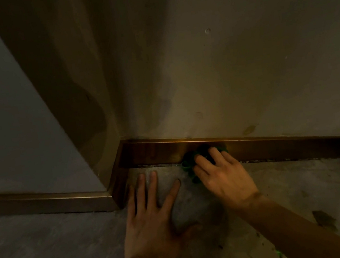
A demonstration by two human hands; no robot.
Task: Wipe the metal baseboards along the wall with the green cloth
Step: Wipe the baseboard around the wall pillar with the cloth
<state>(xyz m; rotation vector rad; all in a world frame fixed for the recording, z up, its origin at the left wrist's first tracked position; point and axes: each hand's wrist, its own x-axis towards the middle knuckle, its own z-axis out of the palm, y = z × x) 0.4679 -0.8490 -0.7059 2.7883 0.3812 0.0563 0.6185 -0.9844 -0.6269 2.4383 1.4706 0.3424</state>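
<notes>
A bronze-coloured metal baseboard (275,146) runs along the foot of the wall, turns a corner at the left and continues as a second stretch (44,202) along the grey wall. My right hand (225,177) presses a bunched green cloth (188,163) against the baseboard, just right of the corner; most of the cloth is hidden under my fingers. My left hand (153,222) lies flat on the floor with fingers spread, in front of the corner, holding nothing.
The floor (302,187) is grey, mottled concrete with a dark stain (324,219) at the right. The beige wall (221,68) above the baseboard has small marks. The scene is dim, with a bright glint on the baseboard's top edge.
</notes>
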